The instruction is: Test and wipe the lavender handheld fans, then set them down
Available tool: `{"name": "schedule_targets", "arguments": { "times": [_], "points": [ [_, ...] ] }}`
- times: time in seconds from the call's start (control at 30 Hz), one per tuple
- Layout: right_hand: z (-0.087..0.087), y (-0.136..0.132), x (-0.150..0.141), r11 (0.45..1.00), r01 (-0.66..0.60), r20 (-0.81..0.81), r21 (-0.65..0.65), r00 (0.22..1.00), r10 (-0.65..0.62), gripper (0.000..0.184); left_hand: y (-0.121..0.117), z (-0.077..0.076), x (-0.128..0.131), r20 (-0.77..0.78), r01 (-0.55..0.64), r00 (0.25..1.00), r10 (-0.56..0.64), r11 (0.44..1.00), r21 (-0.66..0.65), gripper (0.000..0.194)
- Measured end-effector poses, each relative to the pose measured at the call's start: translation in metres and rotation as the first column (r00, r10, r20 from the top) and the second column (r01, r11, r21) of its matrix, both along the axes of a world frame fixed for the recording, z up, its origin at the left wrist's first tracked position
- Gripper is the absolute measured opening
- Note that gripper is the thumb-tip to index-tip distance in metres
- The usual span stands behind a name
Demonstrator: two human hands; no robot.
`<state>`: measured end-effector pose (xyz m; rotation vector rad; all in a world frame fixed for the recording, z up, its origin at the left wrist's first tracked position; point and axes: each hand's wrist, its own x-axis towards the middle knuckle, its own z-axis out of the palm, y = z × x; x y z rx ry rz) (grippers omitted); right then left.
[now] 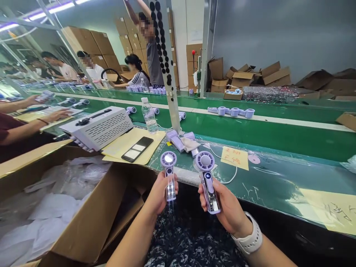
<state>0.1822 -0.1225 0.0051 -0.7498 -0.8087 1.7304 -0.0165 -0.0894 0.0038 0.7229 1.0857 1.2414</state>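
Note:
My left hand [159,193] grips a purple handheld fan [168,160] by its handle, with the round head up and bright light along the handle. In my right hand [222,202] is a second purple handheld fan [205,162], also upright, its small round display lit with digits. Both fans are held apart in front of my body, at the near edge of the green bench [272,178]. Just beyond them lie more purple fans [175,141], partly covered by a crumpled pale cloth [190,144].
At left stands an open carton [83,222] with plastic bags. A phone [137,149] lies on yellow paper beside a grey metal box [104,126] and a water bottle [149,116]. Fans [234,112] lie along the conveyor [278,129]. A metal post [169,89] rises ahead; co-workers sit left.

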Motion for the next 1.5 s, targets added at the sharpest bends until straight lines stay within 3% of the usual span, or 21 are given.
{"name": "schedule_targets", "arguments": {
  "times": [0.2, 0.3, 0.33, 0.37, 0.4, 0.47, 0.5, 0.57, 0.8, 0.9, 0.97, 1.03, 1.1, 1.17, 1.27, 1.33, 1.4, 1.5],
  "points": [
    [0.002, 0.000, 0.002, 0.999, 0.031, 0.052, -0.040, 0.998, -0.029, 0.044, -0.004, 0.021, 0.002, 0.109, 0.052, 0.992, -0.059, 0.997, 0.063, 0.037],
    [0.001, 0.013, 0.015, 0.996, 0.082, 0.283, -0.018, 0.956, -0.074, 0.054, -0.017, 0.027, 0.006, 0.161, 0.122, 0.979, -0.128, 0.991, 0.047, 0.040],
    [0.000, 0.021, 0.022, 0.992, 0.114, 0.451, 0.049, 0.884, -0.123, 0.060, -0.021, 0.030, 0.006, 0.163, 0.138, 0.976, -0.144, 0.989, 0.049, 0.044],
    [-0.002, 0.030, 0.030, 0.981, 0.125, 0.632, 0.151, 0.750, -0.193, 0.064, -0.025, 0.033, 0.006, 0.156, 0.156, 0.974, -0.164, 0.986, 0.061, 0.050],
    [-0.004, 0.040, 0.039, 0.959, 0.091, 0.780, 0.267, 0.564, -0.271, 0.063, -0.029, 0.037, 0.007, 0.148, 0.175, 0.971, -0.185, 0.981, 0.079, 0.055],
    [-0.012, 0.060, 0.055, 0.904, -0.094, 0.897, 0.417, 0.199, -0.394, 0.053, -0.036, 0.044, 0.006, 0.144, 0.209, 0.964, -0.226, 0.970, 0.124, 0.062],
    [-0.017, 0.068, 0.061, 0.880, -0.195, 0.901, 0.433, 0.088, -0.424, 0.049, -0.039, 0.048, 0.006, 0.147, 0.210, 0.962, -0.231, 0.967, 0.146, 0.063],
    [-0.029, 0.078, 0.068, 0.830, -0.336, 0.881, 0.445, -0.003, -0.473, 0.046, -0.044, 0.052, 0.005, 0.160, 0.185, 0.963, -0.215, 0.965, 0.186, 0.068],
    [-0.063, 0.075, 0.063, 0.672, -0.398, 0.696, 0.624, -0.107, -0.710, 0.047, -0.049, 0.049, 0.004, 0.071, 0.269, 0.952, -0.296, 0.927, 0.263, 0.080],
    [-0.065, 0.074, 0.061, 0.622, -0.406, 0.640, 0.670, -0.110, -0.761, 0.047, -0.048, 0.046, 0.008, -0.124, 0.248, 0.967, -0.221, 0.926, 0.285, 0.077],
    [-0.064, 0.073, 0.059, 0.609, -0.400, 0.619, 0.685, -0.120, -0.776, 0.046, -0.047, 0.042, 0.012, -0.289, 0.172, 0.954, -0.079, 0.934, 0.312, 0.069],
    [-0.061, 0.072, 0.057, 0.612, -0.390, 0.615, 0.688, -0.136, -0.777, 0.045, -0.046, 0.037, 0.015, -0.421, 0.094, 0.903, 0.084, 0.918, 0.385, 0.056],
    [-0.059, 0.070, 0.055, 0.616, -0.384, 0.616, 0.687, -0.140, -0.775, 0.044, -0.046, 0.034, 0.019, -0.519, 0.095, 0.840, 0.160, 0.898, 0.430, 0.039],
    [-0.057, 0.068, 0.054, 0.617, -0.380, 0.617, 0.689, -0.139, -0.775, 0.044, -0.046, 0.034, 0.020, -0.612, 0.122, 0.777, 0.147, 0.919, 0.376, 0.033],
    [-0.057, 0.067, 0.054, 0.613, -0.372, 0.613, 0.697, -0.134, -0.778, 0.044, -0.048, 0.041, 0.021, -0.718, 0.073, 0.683, 0.132, 0.966, 0.247, 0.041],
    [-0.058, 0.068, 0.055, 0.608, -0.370, 0.610, 0.702, -0.129, -0.782, 0.043, -0.048, 0.045, 0.019, -0.715, 0.070, 0.691, 0.109, 0.974, 0.216, 0.046],
    [-0.060, 0.068, 0.056, 0.603, -0.369, 0.606, 0.707, -0.125, -0.786, 0.044, -0.046, 0.045, 0.017, -0.604, 0.121, 0.797, 0.015, 0.975, 0.185, 0.050],
    [-0.062, 0.069, 0.058, 0.600, -0.377, 0.603, 0.705, -0.126, -0.788, 0.045, -0.043, 0.039, 0.015, -0.191, 0.203, 0.965, -0.182, 0.975, 0.094, 0.051]
  ]
}}
